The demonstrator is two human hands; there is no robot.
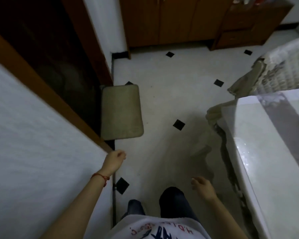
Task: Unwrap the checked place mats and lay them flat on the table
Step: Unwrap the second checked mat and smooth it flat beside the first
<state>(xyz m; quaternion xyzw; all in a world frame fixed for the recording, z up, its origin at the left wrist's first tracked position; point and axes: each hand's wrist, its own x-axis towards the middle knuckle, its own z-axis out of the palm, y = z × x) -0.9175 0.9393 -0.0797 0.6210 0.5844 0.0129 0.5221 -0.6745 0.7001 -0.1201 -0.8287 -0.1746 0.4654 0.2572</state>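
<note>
1. The table (259, 152) runs along the right under a glossy cover; no checked place mats show anywhere in view.
2. A beige floor mat (121, 112) lies ahead, a possible slip underfoot.
3. The left hand (115, 162) is loosely curled and the right hand (203, 187) relaxed, both grasping nothing.
4. The shirt lettering (169, 229) is inverted and unreadable.

The floor (162, 94) is white tile set with small black diamonds. A beige mat (121, 112) lies left of centre. Upper centre, the cabinet (162, 21) is brown wood, and the door frame (41, 87) at upper left is brown too. A red string (100, 176) circles the left wrist. The shirt (154, 228) at the bottom is white with red and blue print. At right, the desk (266, 144) is glossy white.
</note>
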